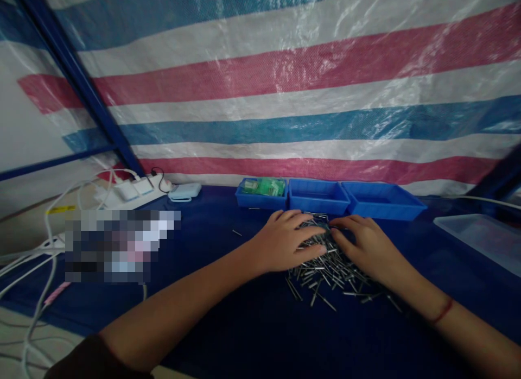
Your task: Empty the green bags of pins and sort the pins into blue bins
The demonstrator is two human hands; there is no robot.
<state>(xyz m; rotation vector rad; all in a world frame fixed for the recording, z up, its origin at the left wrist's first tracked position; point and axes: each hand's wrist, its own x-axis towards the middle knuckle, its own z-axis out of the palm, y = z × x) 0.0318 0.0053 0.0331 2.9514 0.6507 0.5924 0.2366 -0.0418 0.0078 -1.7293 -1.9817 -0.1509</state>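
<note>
A loose heap of thin metal pins that look like blind rivets (325, 270) lies on the dark blue table. Over the heap's left and upper part, my left hand (287, 240) is spread palm down, fingers apart and touching the pins. My right hand (364, 246) reaches in from the right side, fingers bent and resting on the heap. A gap shows between its thumb and forefinger, and I see nothing held there; its other fingers are partly hidden. One stray rivet (236, 232) lies apart, left of the heap.
Behind the heap stand a blue bin (260, 200) with green packets, a middle blue bin (319, 205) and a right blue bin (385, 208). A clear plastic lid or tray (484, 240) lies right. At left are a power strip (134, 191), cables and a pale blue case (185, 192).
</note>
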